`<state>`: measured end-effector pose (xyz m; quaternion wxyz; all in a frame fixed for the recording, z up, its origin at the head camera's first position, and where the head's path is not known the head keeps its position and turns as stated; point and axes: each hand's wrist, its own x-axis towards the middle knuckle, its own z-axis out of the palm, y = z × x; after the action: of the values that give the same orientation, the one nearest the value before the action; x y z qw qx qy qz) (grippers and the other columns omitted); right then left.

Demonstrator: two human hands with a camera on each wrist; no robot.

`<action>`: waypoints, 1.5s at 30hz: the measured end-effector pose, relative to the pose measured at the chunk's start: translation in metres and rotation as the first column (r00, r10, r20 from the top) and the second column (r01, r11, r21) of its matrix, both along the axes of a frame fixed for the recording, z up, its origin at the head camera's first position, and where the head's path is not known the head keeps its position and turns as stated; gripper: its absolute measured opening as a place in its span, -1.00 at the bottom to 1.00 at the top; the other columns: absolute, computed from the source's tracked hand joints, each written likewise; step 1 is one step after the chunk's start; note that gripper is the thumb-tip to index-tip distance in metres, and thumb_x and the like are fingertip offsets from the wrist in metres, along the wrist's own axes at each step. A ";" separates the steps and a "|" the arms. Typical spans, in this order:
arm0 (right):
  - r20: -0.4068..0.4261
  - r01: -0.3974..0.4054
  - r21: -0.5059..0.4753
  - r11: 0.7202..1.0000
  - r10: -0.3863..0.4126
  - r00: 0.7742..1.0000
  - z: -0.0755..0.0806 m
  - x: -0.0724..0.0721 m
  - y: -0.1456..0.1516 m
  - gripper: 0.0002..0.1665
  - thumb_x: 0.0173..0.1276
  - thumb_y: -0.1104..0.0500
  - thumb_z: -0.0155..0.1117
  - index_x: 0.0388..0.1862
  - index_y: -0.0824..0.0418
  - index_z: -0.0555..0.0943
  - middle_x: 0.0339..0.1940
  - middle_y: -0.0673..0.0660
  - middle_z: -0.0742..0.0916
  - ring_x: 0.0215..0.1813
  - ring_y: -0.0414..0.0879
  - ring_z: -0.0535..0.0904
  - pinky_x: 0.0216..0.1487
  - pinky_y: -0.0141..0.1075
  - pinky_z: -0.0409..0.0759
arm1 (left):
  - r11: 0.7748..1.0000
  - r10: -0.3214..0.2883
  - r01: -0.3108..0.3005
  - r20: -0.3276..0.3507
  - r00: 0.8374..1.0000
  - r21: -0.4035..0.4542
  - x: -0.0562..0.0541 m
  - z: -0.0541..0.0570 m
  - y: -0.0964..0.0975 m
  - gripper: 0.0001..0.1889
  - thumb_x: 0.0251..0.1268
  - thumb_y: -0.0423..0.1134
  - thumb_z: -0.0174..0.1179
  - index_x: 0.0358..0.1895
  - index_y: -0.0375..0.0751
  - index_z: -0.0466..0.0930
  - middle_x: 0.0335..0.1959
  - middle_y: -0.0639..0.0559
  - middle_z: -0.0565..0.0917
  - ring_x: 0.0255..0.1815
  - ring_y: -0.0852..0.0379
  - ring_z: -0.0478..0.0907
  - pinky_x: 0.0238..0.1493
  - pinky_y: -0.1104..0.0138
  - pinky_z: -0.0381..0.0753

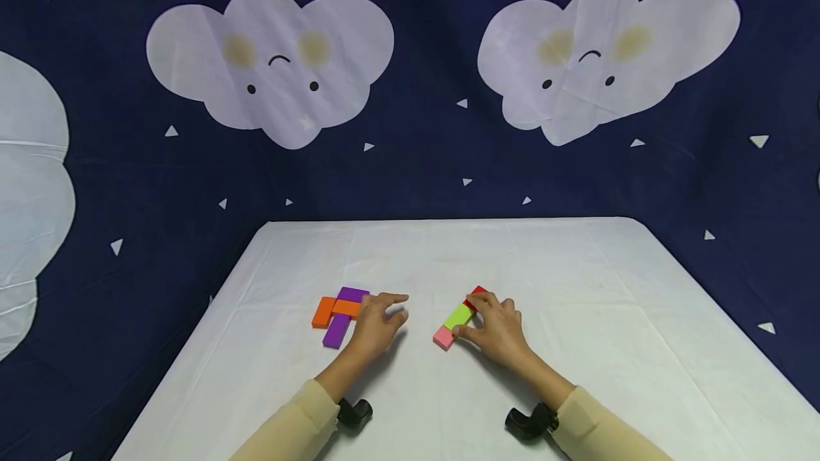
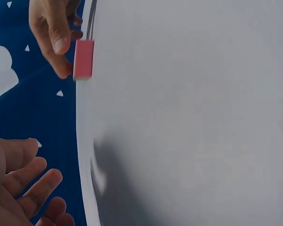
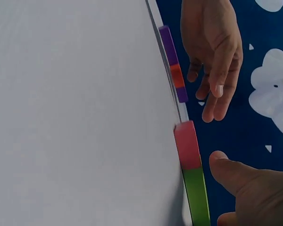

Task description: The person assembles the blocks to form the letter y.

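Note:
My left hand (image 1: 378, 322) hovers above the white table just right of a group of orange and purple blocks, fingers relaxed and holding nothing. In that group, an orange block (image 1: 323, 312) stands at the left, a second orange block (image 1: 347, 309) lies crosswise, and purple blocks (image 1: 336, 331) lie in front and behind. My right hand (image 1: 496, 329) is over a slanted row of blocks: red (image 1: 478, 292), lime green (image 1: 458, 316) and pink (image 1: 443, 337). Its fingers reach the red end. In the right wrist view the thumb (image 3: 228, 172) stands off the green block (image 3: 196, 195).
A white cloth (image 1: 576, 269) covers the table. Behind it hangs a dark blue curtain (image 1: 410, 176) with clouds and small white triangles. Black cameras (image 1: 532, 424) sit on both wrists, below beige sleeves (image 1: 602, 425).

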<state>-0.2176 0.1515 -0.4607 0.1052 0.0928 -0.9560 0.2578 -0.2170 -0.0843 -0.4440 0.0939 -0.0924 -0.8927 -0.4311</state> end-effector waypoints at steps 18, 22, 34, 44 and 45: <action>-0.028 0.000 -0.019 1.000 -0.001 1.000 -0.007 0.002 -0.004 -0.22 -0.03 -0.19 0.46 0.15 0.16 0.57 0.15 0.05 0.57 -0.18 0.04 0.32 -0.22 -0.18 0.17 | 0.990 0.106 -0.109 0.037 0.994 0.087 -0.004 0.003 -0.037 -0.72 0.20 -0.32 0.21 0.00 -0.15 0.65 -0.26 -0.21 0.52 -0.14 0.03 0.31 -0.24 0.35 0.27; -0.026 -0.003 -0.010 1.000 0.002 1.000 -0.006 0.002 -0.003 -0.21 -0.03 -0.19 0.45 0.16 0.16 0.56 0.16 0.05 0.57 -0.18 0.04 0.31 -0.23 -0.18 0.16 | 0.987 0.124 -0.127 0.037 0.992 0.098 -0.006 0.005 -0.047 -0.72 0.21 -0.33 0.21 0.00 -0.18 0.65 -0.09 -0.20 0.62 -0.03 -0.02 0.34 -0.12 0.31 0.31; -0.029 -0.002 -0.006 1.000 0.002 1.000 -0.009 -0.002 -0.003 -0.21 -0.05 -0.20 0.46 0.14 0.15 0.58 0.12 0.03 0.58 -0.20 0.01 0.29 -0.24 -0.21 0.14 | 0.974 0.224 -0.225 0.031 0.974 0.039 -0.003 0.004 -0.086 -0.68 0.19 -0.31 0.22 0.03 -0.19 0.63 0.05 -0.13 0.64 0.05 -0.07 0.32 0.02 0.12 0.27; -0.022 -0.007 -0.007 1.000 0.007 1.000 -0.007 -0.001 -0.003 -0.21 -0.04 -0.20 0.45 0.15 0.15 0.57 0.12 0.05 0.58 -0.21 0.00 0.27 -0.24 -0.21 0.12 | 0.960 0.279 -0.277 0.089 0.956 -0.032 0.005 0.004 -0.114 -0.61 0.18 -0.29 0.21 0.11 -0.26 0.56 0.09 -0.23 0.58 0.10 -0.13 0.29 0.09 0.01 0.22; -0.021 -0.007 -0.005 1.000 0.007 1.000 -0.007 -0.001 -0.002 -0.21 -0.04 -0.20 0.45 0.15 0.15 0.57 0.12 0.05 0.58 -0.21 0.01 0.28 -0.24 -0.21 0.13 | 0.959 0.281 -0.278 0.089 0.956 -0.045 0.005 0.004 -0.115 -0.60 0.17 -0.28 0.22 0.11 -0.27 0.56 0.09 -0.23 0.58 0.10 -0.13 0.29 0.10 0.00 0.21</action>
<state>-0.2189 0.1490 -0.4681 0.1147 0.0986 -0.9538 0.2597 -0.2116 -0.1993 -0.4403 0.1102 0.0538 -0.9070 -0.4030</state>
